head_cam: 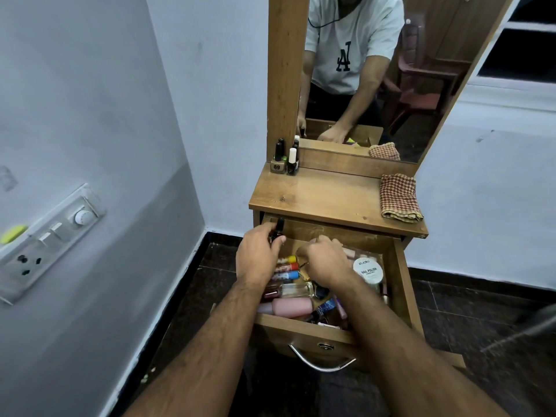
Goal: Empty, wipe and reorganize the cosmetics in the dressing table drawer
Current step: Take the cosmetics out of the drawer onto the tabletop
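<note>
The wooden drawer of the dressing table stands pulled out, full of cosmetics. My left hand grips a small black-capped nail polish bottle above the drawer's back left corner. My right hand reaches down into the middle of the drawer with its fingers curled; what they hold is hidden. Under my hands lie several coloured tubes, a clear glass bottle, a pink bottle and a white round nail polish remover tub.
Three nail polish bottles stand at the back left of the tabletop. A folded checked cloth lies at its right. A mirror rises behind. A metal handle hangs on the drawer front. A switchboard is on the left wall.
</note>
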The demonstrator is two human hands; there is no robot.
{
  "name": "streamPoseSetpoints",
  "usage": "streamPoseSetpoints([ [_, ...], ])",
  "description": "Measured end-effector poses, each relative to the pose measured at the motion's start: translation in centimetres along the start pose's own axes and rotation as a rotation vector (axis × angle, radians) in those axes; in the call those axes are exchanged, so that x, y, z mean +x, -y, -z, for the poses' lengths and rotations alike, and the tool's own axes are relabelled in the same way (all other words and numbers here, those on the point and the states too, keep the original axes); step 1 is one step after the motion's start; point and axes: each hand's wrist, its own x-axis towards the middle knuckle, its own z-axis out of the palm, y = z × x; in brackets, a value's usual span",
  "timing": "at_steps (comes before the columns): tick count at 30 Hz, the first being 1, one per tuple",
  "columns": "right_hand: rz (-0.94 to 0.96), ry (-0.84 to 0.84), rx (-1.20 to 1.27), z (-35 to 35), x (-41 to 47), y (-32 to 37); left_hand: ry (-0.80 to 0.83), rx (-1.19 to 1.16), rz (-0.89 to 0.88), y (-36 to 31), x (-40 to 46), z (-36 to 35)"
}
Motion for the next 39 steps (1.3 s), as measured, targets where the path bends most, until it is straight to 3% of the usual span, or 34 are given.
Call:
streamPoseSetpoints([
  [5,0.057,0.228,-0.245,1.3,1.4,1.1,0.001,0.002,-0.005,0.0,0.1,0.0],
  [8,0.06,0.258,-0.304,1.4,1.9,1.4,0.007,-0.001,-0.012,-0.1,0.1,0.0],
  [17,0.02,0.276,-0.152,2.2,1.7,1.3,0.007,-0.046,0.017,0.3,0.4,-0.2],
  [19,-0.043,0.264,0.013,3.0,1.4,0.8,0.01,-0.061,0.047,0.3,0.5,-0.2],
  [22,-0.188,0.25,0.5,4.4,0.5,-0.8,-0.006,-0.065,0.067,0.3,0.5,-0.2],
  [30,-0.339,-0.098,1.513,5.0,-2.1,-3.5,-0.061,-0.269,0.14,0.3,0.4,0.2],
  [35,-0.493,-0.148,1.795,3.4,-2.5,-3.4,-0.066,-0.495,0.203,0.3,0.5,0.2],
  [39,-0.469,-0.192,1.885,3.5,-1.8,-3.3,-0.088,-0.583,0.185,0.2,1.7,0.7],
])
